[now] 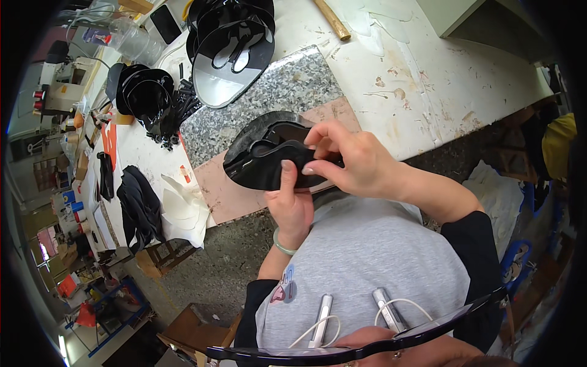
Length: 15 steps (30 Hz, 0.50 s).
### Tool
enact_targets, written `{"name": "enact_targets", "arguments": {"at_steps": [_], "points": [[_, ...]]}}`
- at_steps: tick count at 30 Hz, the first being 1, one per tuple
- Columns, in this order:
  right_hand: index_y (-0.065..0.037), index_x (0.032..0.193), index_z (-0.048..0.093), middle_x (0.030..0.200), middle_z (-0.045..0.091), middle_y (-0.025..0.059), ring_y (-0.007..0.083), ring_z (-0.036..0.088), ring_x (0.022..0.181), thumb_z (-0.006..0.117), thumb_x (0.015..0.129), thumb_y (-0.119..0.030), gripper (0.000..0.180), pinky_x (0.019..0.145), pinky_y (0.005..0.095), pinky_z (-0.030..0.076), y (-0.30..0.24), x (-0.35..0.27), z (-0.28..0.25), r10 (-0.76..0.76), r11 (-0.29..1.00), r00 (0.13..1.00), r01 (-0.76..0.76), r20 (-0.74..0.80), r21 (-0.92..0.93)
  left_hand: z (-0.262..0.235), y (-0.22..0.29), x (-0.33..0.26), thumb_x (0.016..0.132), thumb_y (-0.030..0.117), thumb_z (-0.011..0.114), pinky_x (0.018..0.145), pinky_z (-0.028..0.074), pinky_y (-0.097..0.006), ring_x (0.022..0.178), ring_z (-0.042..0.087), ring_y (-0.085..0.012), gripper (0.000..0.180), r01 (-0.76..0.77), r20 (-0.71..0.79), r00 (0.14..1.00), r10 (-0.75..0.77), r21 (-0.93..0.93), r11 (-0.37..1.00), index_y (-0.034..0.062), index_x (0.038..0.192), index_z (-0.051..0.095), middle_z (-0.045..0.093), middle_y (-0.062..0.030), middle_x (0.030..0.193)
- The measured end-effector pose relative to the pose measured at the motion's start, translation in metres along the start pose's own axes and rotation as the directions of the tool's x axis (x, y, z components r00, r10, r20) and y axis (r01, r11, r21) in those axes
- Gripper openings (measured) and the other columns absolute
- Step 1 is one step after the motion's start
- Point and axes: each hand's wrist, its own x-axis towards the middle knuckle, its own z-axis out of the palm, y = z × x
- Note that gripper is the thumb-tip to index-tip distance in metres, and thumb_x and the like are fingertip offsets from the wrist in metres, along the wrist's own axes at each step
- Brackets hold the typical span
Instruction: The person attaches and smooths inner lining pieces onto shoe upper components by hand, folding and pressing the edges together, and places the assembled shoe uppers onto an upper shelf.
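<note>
A black, shiny leather piece like a shoe upper (260, 174), with a curved edge and a rounded cutout, is held over the front of the work surface. My left hand (290, 207) grips its near edge, thumb on top and fingers hidden beneath. At the right end, my right hand (358, 158) is closed, with thumb and fingertips pinching the piece's edge. Whether something small sits between those fingertips cannot be made out. Under the piece lie a speckled stone slab (214, 131) and a pinkish board (217, 202).
A stack of glossy black uppers (235, 61) stands beyond the slab, beside more black curved pieces (147, 92) and narrow black strips (183, 101). Farther off are a wooden-handled tool (332, 21) and a phone (165, 24). Black fabric (137, 205) and white sheets (183, 211) lie left.
</note>
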Motion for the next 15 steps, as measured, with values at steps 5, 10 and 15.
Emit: {"name": "enact_targets", "arguments": {"at_steps": [5,10,15], "points": [[-0.002,0.095,0.061,0.078,0.069,0.0126,0.0255,0.069,0.069,0.076,0.077,-0.008,0.024,0.062,0.0311,0.053,0.004,-0.002,-0.009,-0.031,0.991,0.998,0.037,0.05,-0.126,0.002,0.005,0.01,0.097,0.009,0.057,0.085,0.055,-0.033,0.093,0.065,-0.0189,0.017,-0.039,-0.019,0.999,0.04,0.052,0.998,-0.0025,0.109,0.061,0.066,-0.0101,0.104],[-0.003,0.086,0.066,0.076,0.069,0.0114,0.0257,0.068,0.068,0.075,0.078,-0.011,0.014,0.06,0.0316,0.052,0.002,0.005,-0.013,-0.015,0.988,0.998,0.024,0.059,-0.151,-0.003,0.003,0.01,0.097,0.01,0.057,0.086,0.055,-0.033,0.094,0.065,-0.0179,0.018,-0.091,-0.047,0.995,0.092,0.033,0.995,-0.0021,0.109,0.061,0.066,-0.0095,0.105],[-0.006,0.083,0.065,0.072,0.067,0.0093,0.0277,0.066,0.066,0.073,0.079,-0.023,0.018,0.06,0.0369,0.05,-0.002,0.01,-0.011,0.024,0.98,0.996,-0.006,0.088,-0.201,0.004,0.008,0.007,0.098,0.011,0.057,0.088,0.053,-0.033,0.097,0.063,-0.0175,0.019,-0.081,0.002,0.997,0.081,-0.019,0.997,-0.0018,0.111,0.061,0.065,-0.0096,0.11]]}}
